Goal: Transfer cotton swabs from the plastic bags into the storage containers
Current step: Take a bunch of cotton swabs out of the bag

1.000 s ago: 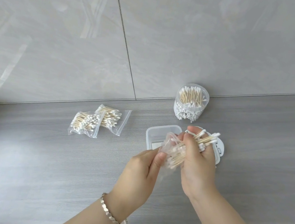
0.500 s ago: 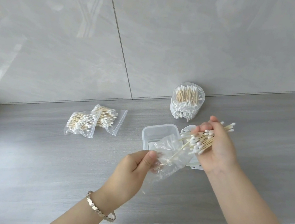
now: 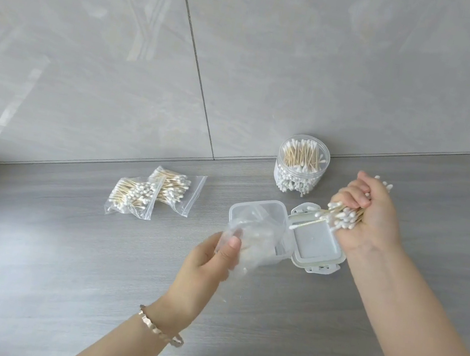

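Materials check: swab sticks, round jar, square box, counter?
Swab sticks: tan, matte, likely wood or bamboo; white fluffy tips look like cotton.
Round jar: clear glossy plastic; the swabs show through its wall.
Square box: translucent, frosted-looking plastic.
Counter: grey wood-grain pattern, matte; probably laminate, can't confirm.

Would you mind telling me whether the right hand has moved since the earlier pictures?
Yes. The right hand, gripping the swabs, moved rightward, from the square container toward its open lid.

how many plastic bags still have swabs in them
2: the front full bag and the rear full bag overlap on the countertop, left of the square container. The left hand holds an emptied bag.
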`<state>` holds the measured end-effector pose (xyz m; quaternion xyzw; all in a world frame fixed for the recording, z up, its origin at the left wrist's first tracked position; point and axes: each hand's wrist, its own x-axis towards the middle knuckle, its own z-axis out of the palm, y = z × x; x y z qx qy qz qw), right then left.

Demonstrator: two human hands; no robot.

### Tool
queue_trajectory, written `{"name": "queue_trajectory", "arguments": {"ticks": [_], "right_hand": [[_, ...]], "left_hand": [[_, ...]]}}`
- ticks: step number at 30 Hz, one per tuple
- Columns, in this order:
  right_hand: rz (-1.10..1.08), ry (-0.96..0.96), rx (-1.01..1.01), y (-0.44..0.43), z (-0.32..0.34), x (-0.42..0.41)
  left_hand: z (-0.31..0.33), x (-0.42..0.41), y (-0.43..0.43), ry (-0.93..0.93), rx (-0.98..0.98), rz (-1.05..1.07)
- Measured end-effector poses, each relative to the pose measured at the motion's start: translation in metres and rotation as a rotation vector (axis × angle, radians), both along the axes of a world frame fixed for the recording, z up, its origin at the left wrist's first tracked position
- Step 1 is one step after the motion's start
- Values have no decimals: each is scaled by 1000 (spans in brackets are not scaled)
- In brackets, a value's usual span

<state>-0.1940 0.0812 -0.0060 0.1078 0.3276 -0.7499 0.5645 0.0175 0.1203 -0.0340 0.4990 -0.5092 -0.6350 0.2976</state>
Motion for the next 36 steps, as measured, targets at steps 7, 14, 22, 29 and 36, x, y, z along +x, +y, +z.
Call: {"name": "queue_trajectory", "arguments": {"ticks": [7,14,22,29,36], "right_hand": [[60,-40,-46,2,7,9],[86,-37,-8,9,9,39],[46,55,22,12,8,41],[116,428,130,13,15,16],[725,755,214,48,-6,57]], "left_hand": [[-7,-7,-8,167,226,145],[6,-29,-13,356,172,-51],[9,-30,-11,329,147,-128],[13,-19,-18,352,220,68],[19,-24,-12,212,88,-42]]}}
